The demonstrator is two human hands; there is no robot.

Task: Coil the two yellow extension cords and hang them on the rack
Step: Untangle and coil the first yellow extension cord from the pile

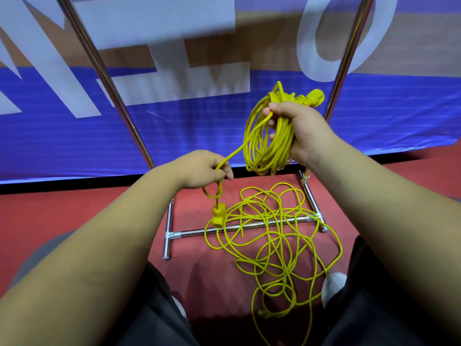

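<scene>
Two yellow extension cords: a coiled cord gripped in the right hand, its tail pinched by the left hand with the plug dangling; a loose cord tangled on the red floor across the rack base bar. Its two chrome uprights stand left and right, with a blue banner close behind.

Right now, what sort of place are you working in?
Probably an indoor sports hall or event venue: a red court-like floor, a large blue banner with big white letters along the edge, and a freestanding chrome rack set up on the floor.
</scene>
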